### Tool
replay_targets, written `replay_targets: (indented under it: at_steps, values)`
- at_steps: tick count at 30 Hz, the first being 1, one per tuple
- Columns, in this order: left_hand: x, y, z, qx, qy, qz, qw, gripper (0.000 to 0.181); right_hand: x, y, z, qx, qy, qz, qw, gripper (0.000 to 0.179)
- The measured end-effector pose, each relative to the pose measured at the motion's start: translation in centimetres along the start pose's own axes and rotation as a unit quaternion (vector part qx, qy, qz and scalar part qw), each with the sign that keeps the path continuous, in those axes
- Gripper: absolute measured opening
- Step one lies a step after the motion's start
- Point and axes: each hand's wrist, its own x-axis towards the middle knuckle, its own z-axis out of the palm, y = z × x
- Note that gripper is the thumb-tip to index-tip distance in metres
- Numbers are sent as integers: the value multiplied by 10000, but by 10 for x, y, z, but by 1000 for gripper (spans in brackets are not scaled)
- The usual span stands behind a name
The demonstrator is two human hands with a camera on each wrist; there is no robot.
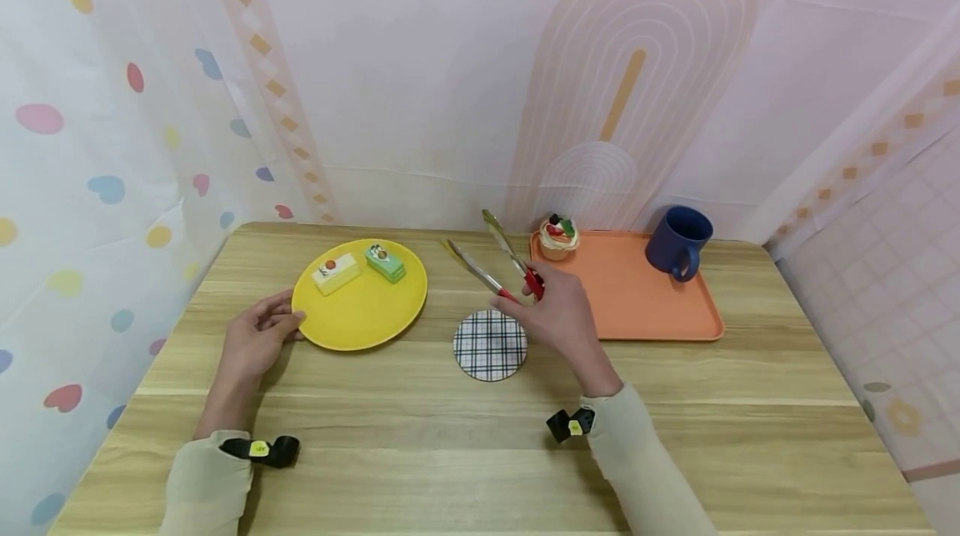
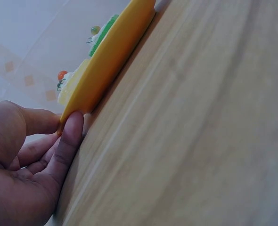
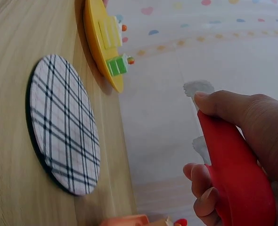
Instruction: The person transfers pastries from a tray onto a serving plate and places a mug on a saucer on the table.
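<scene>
My left hand [image 1: 255, 338] pinches the left rim of a yellow plate [image 1: 360, 323], thumb and fingers on either side of the edge in the left wrist view. Two toy cake slices lie on that plate: a pale yellow one [image 1: 336, 273] and a green one [image 1: 386, 263]. In my right hand [image 1: 558, 307] is a pair of tongs [image 1: 480, 273] with red handles [image 3: 233, 169], gripped between thumb and curled fingers. The tongs' arms are spread and point away from me, with nothing between their tips. Below them lies a round plaid coaster [image 1: 491, 345].
An orange tray [image 1: 645, 303] stands on the right of the wooden table [image 1: 420, 453]. On it are a toy cupcake [image 1: 558, 239] at the back left corner and a dark blue mug [image 1: 675, 241] at the back right. A patterned cloth [image 1: 420, 77] hangs behind the table.
</scene>
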Motion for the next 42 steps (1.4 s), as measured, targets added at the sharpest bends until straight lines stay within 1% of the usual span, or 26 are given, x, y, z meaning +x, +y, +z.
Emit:
replay_targets:
  at_steps: [6, 8, 13, 20, 27, 30, 34, 37, 42]
  values:
    - [0, 1, 0, 9, 13, 11, 10000, 56, 3, 8, -4, -99, 83, 192, 9997, 66]
    - [0, 1, 0, 10, 11, 8, 10000, 56, 4, 10, -5, -161, 90, 276, 9994, 69]
    - [-1, 1, 1, 33, -1, 34, 10000, 56, 6, 15, -8, -218, 82, 441, 9988, 65]
    - [0, 0, 0, -1, 6, 70, 10000, 56, 8, 24, -12, -84, 196, 381, 9990, 68]
    - [0, 0, 0, -15, -14, 58, 10000, 55, 11, 30, -17, -168, 335, 479, 9981, 62]
    - [-1, 1, 0, 12, -17, 62, 10000, 55, 12, 33, -19, -174, 392, 556, 9975, 63]
    - [-1, 1, -1, 47, -2, 88, 10000, 55, 12, 37, -21, -179, 427, 645, 9968, 71]
    - [-2, 2, -1, 42, -2, 110, 9999, 55, 13, 40, -23, -188, 480, 700, 9962, 72]
    - [-2, 2, -1, 6, -18, 105, 9999, 55, 14, 45, -26, -175, 573, 723, 9956, 62]
